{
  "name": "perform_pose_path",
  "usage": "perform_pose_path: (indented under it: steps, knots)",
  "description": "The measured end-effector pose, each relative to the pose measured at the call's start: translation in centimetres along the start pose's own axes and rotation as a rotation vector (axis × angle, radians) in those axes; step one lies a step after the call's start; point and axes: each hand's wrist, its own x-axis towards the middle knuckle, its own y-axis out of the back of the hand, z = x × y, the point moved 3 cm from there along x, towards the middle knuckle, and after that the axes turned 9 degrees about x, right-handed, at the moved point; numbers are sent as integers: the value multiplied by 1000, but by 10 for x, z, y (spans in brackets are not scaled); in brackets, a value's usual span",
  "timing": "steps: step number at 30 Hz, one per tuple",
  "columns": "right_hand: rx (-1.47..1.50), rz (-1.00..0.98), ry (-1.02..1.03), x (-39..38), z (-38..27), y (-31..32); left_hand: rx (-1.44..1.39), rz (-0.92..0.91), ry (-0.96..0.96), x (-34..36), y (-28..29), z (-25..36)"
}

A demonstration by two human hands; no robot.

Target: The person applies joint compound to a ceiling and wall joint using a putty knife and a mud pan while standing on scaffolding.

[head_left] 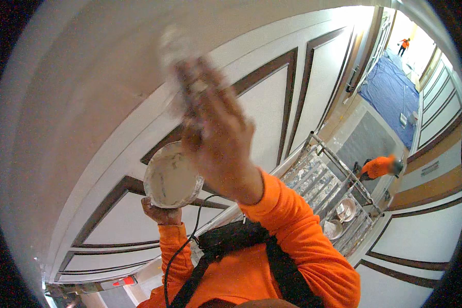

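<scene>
My left hand (161, 211) grips a round, plaster-smeared bowl (148, 180) from below, its fingers mostly hidden under it. Inside lies a pale, creamy paste (174, 177). My right hand (215, 128) is raised in front of the bowl, close to the wall, and blurred by motion. Its fingers look bent around something. A whitish smear (174, 46) shows beyond the fingertips, too blurred to name. Behind it, a beige, curved-looking wall surface (92, 102) rises above a white band and white panels (264, 110) framed in dark brown moulding.
To the right is a paint-spattered scaffold platform (313, 179) with metal rails (344, 169). Two buckets (346, 209) stand on it. Beyond it, a person in orange (380, 167) bends low. Blue sheeting (390, 87) covers the far floor, with another person (404, 46) there. A black cable (194, 231) hangs across my front.
</scene>
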Motion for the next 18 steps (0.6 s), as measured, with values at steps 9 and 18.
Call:
perform_pose_path:
  steps: [9,18]
  knots:
    - [-100,62,669,27,86,11,22,-14,-6,-4,3,5]
    - [-135,-133,728,30,98,52,23,49,-34,-7,6,10]
